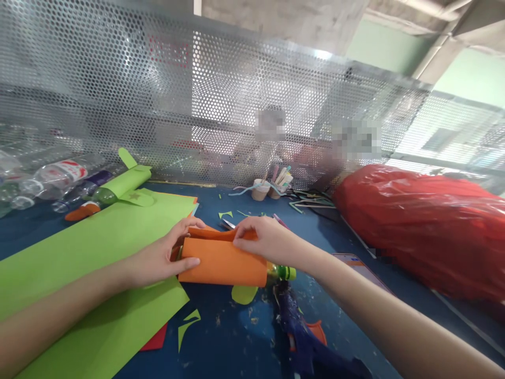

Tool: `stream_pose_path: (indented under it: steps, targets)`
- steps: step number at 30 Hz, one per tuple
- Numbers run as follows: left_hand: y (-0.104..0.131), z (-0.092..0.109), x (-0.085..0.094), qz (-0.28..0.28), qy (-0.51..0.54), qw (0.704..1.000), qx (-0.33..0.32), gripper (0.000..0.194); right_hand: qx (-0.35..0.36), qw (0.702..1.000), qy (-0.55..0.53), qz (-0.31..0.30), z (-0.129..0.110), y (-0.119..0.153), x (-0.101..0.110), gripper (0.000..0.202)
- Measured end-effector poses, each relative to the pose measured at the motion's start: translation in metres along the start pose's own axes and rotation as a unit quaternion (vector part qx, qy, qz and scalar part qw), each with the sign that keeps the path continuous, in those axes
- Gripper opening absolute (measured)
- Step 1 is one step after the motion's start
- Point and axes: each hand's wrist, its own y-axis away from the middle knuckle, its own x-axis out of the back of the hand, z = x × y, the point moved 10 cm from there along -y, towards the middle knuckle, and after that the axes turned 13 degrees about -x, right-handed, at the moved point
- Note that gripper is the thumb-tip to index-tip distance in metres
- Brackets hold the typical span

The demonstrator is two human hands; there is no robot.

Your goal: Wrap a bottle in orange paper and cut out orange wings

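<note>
"Locate orange sheet (pixel 224 261)."
"Around bottle (pixel 273 275), over worktop (pixel 232 345). My left fingers (pixel 191 263) grasp its left end; my right fingers (pixel 245 243), its upper edge."
"Clearance?"
"Open between green scraps (pixel 182 332) and glue gun (pixel 295 321). Bottle body: mostly hidden."
</note>
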Motion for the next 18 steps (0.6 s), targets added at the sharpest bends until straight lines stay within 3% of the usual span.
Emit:
stream_pose_path:
  steps: [4,13,18]
  targets:
    - [-0.0013,0.0018,0.0021,0.003,-0.031,0.999,-0.037,0.043,-0.023,0.999,0.025,0.0,0.0008,-0.0018,-0.0055,0.015]
    - [0.0018,-0.0029,0.0015,-0.028,-0.072,0.997,-0.011,0.03,-0.062,0.995,0.073,-0.008,-0.0044,-0.0042,-0.0059,0.013]
    - [-0.0001,-0.0019,0.0008,-0.04,-0.032,0.998,-0.046,0.041,-0.064,0.994,0.082,-0.016,-0.0017,-0.008,-0.008,0.014]
